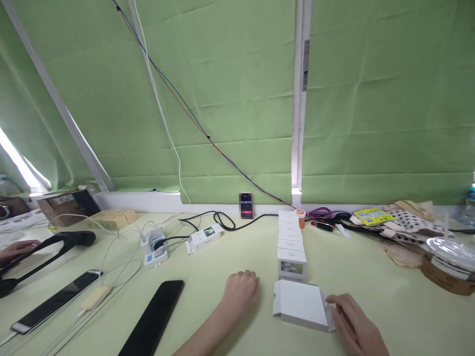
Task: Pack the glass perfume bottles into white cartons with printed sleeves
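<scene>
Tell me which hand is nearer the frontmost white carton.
Right. The right hand is at the end flap of the white carton; the left hand rests on the table, left of the carton, apart.

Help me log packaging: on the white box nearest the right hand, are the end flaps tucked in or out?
Out: the white box has a left flap and right flap jutting past its ends.

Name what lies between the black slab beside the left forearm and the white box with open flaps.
In the head view, the left hand and forearm lie between the black slab and the white box.
</scene>
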`<state>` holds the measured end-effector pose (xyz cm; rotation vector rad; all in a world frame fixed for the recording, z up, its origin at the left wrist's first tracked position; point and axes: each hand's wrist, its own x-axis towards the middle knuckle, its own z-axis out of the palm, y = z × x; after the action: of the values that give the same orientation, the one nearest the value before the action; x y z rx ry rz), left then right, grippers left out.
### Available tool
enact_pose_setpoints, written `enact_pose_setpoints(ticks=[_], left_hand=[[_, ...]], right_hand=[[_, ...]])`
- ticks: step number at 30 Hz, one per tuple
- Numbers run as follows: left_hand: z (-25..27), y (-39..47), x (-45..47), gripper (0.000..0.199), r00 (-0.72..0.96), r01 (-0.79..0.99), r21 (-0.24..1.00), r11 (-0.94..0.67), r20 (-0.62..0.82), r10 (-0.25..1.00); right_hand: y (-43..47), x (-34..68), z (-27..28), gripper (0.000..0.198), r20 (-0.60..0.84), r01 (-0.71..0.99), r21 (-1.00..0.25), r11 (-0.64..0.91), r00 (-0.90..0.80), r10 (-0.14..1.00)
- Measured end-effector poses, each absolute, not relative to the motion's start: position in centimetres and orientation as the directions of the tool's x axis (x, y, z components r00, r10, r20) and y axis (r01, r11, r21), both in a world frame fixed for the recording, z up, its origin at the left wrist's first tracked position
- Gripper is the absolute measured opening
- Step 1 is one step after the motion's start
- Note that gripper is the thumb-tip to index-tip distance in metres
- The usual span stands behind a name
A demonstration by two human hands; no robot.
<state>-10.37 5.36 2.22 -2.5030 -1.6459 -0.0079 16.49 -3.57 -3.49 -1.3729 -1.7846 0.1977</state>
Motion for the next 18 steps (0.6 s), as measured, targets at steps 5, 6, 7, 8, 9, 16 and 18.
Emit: enact_pose_setpoints(ticks=[5, 6, 7, 8, 9, 16, 18], left_hand=[[1.9, 1.4, -6.3, 0.049, 0.615, 0.751, 0.172, -0.638, 0.169, 0.770], [1.8, 1.3, -5.9, 0.060, 0.609, 0.742, 0.210, -0.636, 0.182, 0.772], [1.8, 1.2, -5.7, 0.070, 0.601, 0.734, 0.250, -0.631, 0.193, 0.775], [1.9, 1.3, -5.8, 0.078, 0.594, 0.719, 0.297, -0.628, 0.206, 0.778], [2.2, 1.4, -6.1, 0.086, 0.589, 0.697, 0.350, -0.627, 0.220, 0.778], [3.9, 0.6, -11.1, 0.004, 0.758, 0.521, 0.134, -0.843, 0.380, 0.530], [3.1, -0.3, -12.1, 0.018, 0.830, 0.456, -0.033, -0.889, 0.377, 0.412]], right_hand=[[-2.1, 17.3, -3.8, 0.027, 0.420, 0.683, -0.648, 0.337, -0.050, 0.906], [-2.3, 17.2, -3.8, 0.026, 0.453, 0.679, -0.635, 0.370, -0.061, 0.889], [-2.5, 17.1, -3.7, 0.026, 0.500, 0.675, -0.612, 0.411, -0.071, 0.863], [-2.9, 16.9, -3.7, 0.026, 0.550, 0.673, -0.577, 0.463, -0.099, 0.829], [-3.3, 16.8, -3.6, 0.028, 0.598, 0.665, -0.525, 0.531, -0.156, 0.786], [-3.7, 14.6, -3.5, 0.033, 0.637, 0.707, -0.191, 0.681, -0.439, 0.634], [-3.1, 13.7, -3.4, 0.041, 0.581, 0.794, -0.168, 0.584, -0.399, 0.710]])
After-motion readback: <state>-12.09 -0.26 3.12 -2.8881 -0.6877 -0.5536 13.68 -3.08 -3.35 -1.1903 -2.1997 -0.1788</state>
